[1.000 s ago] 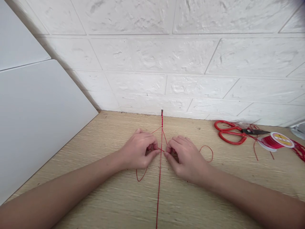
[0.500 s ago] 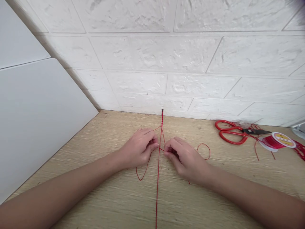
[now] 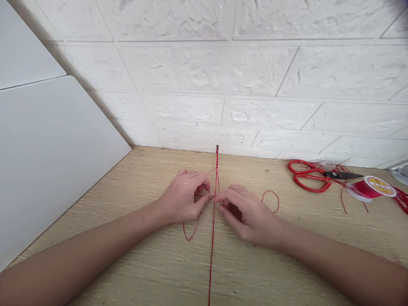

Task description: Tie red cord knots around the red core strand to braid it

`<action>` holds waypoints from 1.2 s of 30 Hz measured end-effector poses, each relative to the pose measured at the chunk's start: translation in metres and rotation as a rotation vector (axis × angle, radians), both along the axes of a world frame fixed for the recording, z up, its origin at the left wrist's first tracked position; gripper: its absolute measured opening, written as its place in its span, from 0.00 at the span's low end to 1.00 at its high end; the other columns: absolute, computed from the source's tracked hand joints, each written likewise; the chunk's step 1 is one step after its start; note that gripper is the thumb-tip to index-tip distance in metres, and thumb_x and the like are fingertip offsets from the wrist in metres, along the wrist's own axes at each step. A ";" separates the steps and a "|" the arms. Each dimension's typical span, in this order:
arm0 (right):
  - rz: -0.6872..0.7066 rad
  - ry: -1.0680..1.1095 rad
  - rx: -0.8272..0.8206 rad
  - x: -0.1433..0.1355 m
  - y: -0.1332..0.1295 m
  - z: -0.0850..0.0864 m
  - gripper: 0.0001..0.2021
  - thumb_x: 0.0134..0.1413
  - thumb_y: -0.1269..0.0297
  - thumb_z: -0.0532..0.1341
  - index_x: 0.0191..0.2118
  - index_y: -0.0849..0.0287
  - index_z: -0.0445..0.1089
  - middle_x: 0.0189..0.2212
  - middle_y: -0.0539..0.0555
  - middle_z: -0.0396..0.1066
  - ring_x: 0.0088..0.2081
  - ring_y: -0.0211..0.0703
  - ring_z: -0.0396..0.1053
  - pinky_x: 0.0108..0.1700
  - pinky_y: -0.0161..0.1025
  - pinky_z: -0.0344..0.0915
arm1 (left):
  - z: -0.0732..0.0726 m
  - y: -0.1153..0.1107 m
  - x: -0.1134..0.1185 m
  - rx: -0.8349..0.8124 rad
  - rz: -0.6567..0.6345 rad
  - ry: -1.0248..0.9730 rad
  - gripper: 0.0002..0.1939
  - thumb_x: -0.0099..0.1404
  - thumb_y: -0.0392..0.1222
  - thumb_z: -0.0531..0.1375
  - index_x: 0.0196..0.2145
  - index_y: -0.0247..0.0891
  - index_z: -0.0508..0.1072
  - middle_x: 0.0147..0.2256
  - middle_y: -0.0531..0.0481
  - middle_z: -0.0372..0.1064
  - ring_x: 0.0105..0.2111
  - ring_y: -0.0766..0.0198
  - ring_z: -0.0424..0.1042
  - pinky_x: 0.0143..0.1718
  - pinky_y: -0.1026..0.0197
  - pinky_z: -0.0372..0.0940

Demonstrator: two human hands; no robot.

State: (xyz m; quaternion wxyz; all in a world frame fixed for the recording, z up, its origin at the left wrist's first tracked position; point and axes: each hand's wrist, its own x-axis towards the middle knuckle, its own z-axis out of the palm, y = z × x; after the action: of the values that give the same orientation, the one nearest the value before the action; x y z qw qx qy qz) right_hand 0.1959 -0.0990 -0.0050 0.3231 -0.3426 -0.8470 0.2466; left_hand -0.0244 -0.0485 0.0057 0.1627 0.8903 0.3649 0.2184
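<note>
A red cord runs from a small dark nail at the foot of the wall straight toward me. Just below the nail the cord forms a short knotted braid, from which thinner strands part. My left hand is left of the straight cord, fingers bent, with a thin red strand at its fingertips and a loop hanging beneath it. From the right, my right hand reaches its index fingertip to the cord, meeting the left fingertips, while its thumb lies lower beside a strand. The exact pinch is partly hidden.
Red-handled scissors lie on the wooden table at the right, beside a spool of red thread and loose red cord ends. White panels stand on the left. A white brick-pattern wall closes off the back.
My right index finger has stretched left across the straight cord to the left fingertips, and its thumb has parted from it. My left hand has barely moved.
</note>
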 end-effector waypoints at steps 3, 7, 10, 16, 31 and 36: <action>0.002 -0.044 -0.005 0.000 0.000 0.000 0.11 0.61 0.76 0.56 0.47 0.57 0.67 0.31 0.51 0.67 0.36 0.44 0.63 0.40 0.41 0.60 | 0.000 0.001 0.001 -0.030 0.009 0.087 0.06 0.64 0.41 0.61 0.32 0.38 0.69 0.30 0.53 0.69 0.33 0.63 0.67 0.39 0.56 0.54; -0.047 -0.062 -0.037 0.000 0.000 0.000 0.09 0.62 0.74 0.56 0.45 0.57 0.67 0.30 0.51 0.67 0.35 0.43 0.63 0.39 0.40 0.59 | 0.002 0.001 0.002 -0.061 -0.004 0.102 0.09 0.66 0.44 0.60 0.29 0.37 0.69 0.29 0.53 0.69 0.32 0.63 0.67 0.39 0.56 0.52; -0.069 -0.081 -0.072 -0.001 0.000 0.000 0.09 0.61 0.74 0.57 0.45 0.57 0.66 0.29 0.50 0.67 0.35 0.43 0.63 0.39 0.40 0.58 | 0.004 0.001 0.002 -0.072 -0.031 0.103 0.11 0.66 0.46 0.60 0.30 0.37 0.69 0.29 0.53 0.70 0.32 0.63 0.66 0.38 0.56 0.51; -0.056 -0.094 -0.085 -0.001 0.001 0.001 0.12 0.60 0.75 0.57 0.48 0.57 0.66 0.29 0.50 0.67 0.36 0.43 0.63 0.39 0.41 0.58 | 0.003 0.003 0.002 -0.099 -0.082 0.134 0.09 0.67 0.41 0.58 0.30 0.37 0.68 0.28 0.54 0.68 0.31 0.64 0.65 0.38 0.57 0.51; -0.084 -0.088 -0.046 -0.002 0.003 -0.001 0.11 0.59 0.75 0.57 0.46 0.56 0.66 0.34 0.51 0.68 0.38 0.44 0.63 0.42 0.42 0.60 | 0.005 0.003 0.002 -0.133 -0.061 0.149 0.08 0.68 0.41 0.58 0.30 0.37 0.69 0.30 0.54 0.69 0.32 0.64 0.66 0.40 0.56 0.52; -0.097 -0.070 -0.067 -0.001 0.003 -0.001 0.10 0.59 0.76 0.57 0.45 0.56 0.66 0.32 0.51 0.67 0.37 0.44 0.63 0.40 0.41 0.59 | 0.005 0.004 0.002 -0.147 -0.075 0.094 0.07 0.70 0.40 0.56 0.32 0.38 0.68 0.31 0.53 0.70 0.34 0.63 0.67 0.41 0.56 0.56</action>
State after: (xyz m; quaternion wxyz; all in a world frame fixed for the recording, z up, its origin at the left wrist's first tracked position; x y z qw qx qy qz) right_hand 0.1951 -0.0961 -0.0065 0.2935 -0.4023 -0.8313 0.2467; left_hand -0.0227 -0.0446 0.0109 0.2186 0.8982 0.3536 0.1429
